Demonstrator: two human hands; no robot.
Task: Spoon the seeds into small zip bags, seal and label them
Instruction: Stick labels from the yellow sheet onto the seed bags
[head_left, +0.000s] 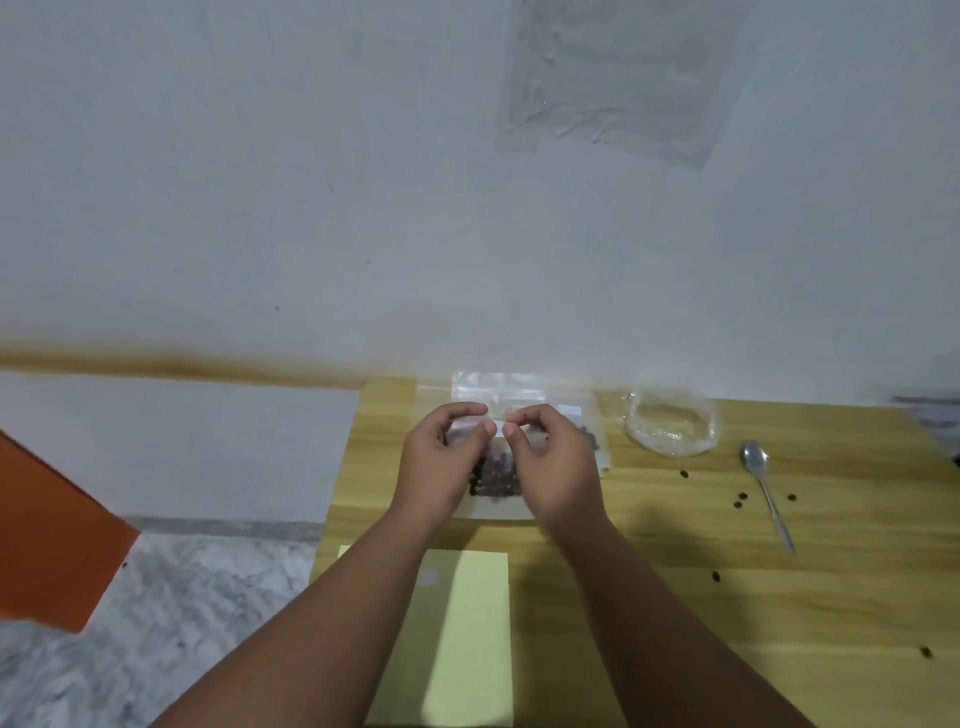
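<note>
The wooden table (727, 597) in front of me has a pale, smooth grain, and a flat rectangular sheet of light yellow paper (478, 623) lies on it under my forearms. My left hand (441, 467) and right hand (550, 467) are close together above the far edge, each with thumb and forefinger curled in and pinching the top strip of a small clear zip bag (496, 509), one hand at each side of the seal. To the right sits a crumpled, glossy clear plastic bag (670, 426), its mouth open. Beside it lies a shiny metal spoon (766, 483), bowl away from me. Dark, rounded seeds (496, 478) fill the zip bag's lower part, and a few loose seeds (737, 503) are scattered near the spoon.
</note>
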